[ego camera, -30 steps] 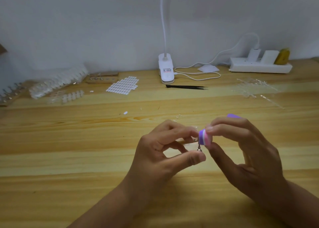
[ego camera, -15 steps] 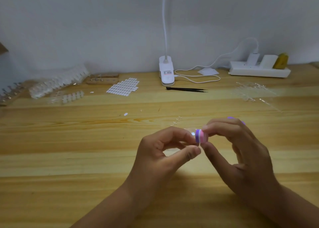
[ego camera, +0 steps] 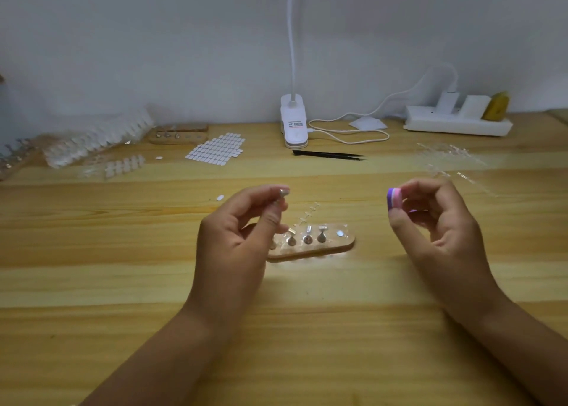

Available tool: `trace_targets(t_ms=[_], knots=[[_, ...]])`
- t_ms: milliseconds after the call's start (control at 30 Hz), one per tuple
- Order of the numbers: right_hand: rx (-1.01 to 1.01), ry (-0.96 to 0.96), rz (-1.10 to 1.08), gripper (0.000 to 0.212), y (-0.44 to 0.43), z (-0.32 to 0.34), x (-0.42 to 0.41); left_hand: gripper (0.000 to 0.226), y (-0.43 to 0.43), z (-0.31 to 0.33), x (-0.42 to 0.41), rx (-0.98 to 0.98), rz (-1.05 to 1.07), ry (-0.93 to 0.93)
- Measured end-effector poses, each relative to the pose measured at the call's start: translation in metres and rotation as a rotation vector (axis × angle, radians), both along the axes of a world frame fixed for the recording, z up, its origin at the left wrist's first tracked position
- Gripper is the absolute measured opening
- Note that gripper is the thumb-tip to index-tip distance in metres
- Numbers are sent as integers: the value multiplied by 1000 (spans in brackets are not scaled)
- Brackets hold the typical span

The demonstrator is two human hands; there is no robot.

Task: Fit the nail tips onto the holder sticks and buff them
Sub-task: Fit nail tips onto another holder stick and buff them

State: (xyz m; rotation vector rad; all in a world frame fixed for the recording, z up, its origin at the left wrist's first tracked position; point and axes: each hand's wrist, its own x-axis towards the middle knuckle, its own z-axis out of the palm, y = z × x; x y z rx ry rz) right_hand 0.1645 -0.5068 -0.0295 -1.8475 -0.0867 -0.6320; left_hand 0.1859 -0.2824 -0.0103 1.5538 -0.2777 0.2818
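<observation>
My left hand (ego camera: 236, 236) pinches a small metal holder stick (ego camera: 282, 194) with a clear nail tip between thumb and forefinger, raised above the table. My right hand (ego camera: 436, 221) grips a purple and pink buffer block (ego camera: 394, 199) in its fingertips, well apart to the right. Between the hands lies a wooden holder base (ego camera: 335, 247) with three metal sticks (ego camera: 307, 236) standing in it and one bare magnet spot (ego camera: 339, 233) at its right end. The base's left end is hidden behind my left hand.
Black tweezers (ego camera: 329, 155) and a white clip lamp (ego camera: 293, 123) sit at the back centre. A sheet of adhesive tabs (ego camera: 216, 150), nail tip strips (ego camera: 98, 141) and a second wooden base (ego camera: 178, 135) lie back left. A power strip (ego camera: 458, 123) and clear sprues (ego camera: 445, 159) are back right.
The hands have drawn apart: the left hand lifted the stick to the left, the right hand carried the buffer to the right. The wooden base between them is now uncovered.
</observation>
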Motion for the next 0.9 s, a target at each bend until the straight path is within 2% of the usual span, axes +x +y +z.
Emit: trace_targets(t_ms=[167, 267, 367, 433, 567, 633, 700, 767, 833, 900], knots=[[-78, 1, 56, 22, 13, 1, -6, 14, -7, -6, -8, 103, -70, 22], [-266, -51, 111, 11, 17, 4, -10, 8, -12, -9, -14, 227, -102, -55], [-282, 6, 151, 13, 14, 11, -9, 6, -7, -5, -9, 329, -64, -148], [-280, 58, 235, 23, 14, 25, 1, 7, 4, -1, 4, 279, -18, -137], [-543, 83, 308, 39, 28, 58, 51, 16, 41, 4, 35, 14, 114, 5], [-690, 113, 338, 28, 48, 66, 85, 14, 60, 3, 46, -42, 203, 60], [-829, 196, 442, 15, 77, 66, 115, 12, 75, -2, 51, -33, 264, 120], [-942, 282, 522, 19, 105, 57, 137, 12, 85, -8, 50, -8, 264, 162], [-1065, 313, 511, 23, 127, 48, 149, 14, 89, -13, 47, 14, 230, 184], [-1140, 279, 463, 19, 137, 43, 154, 14, 89, -13, 45, 38, 199, 175]])
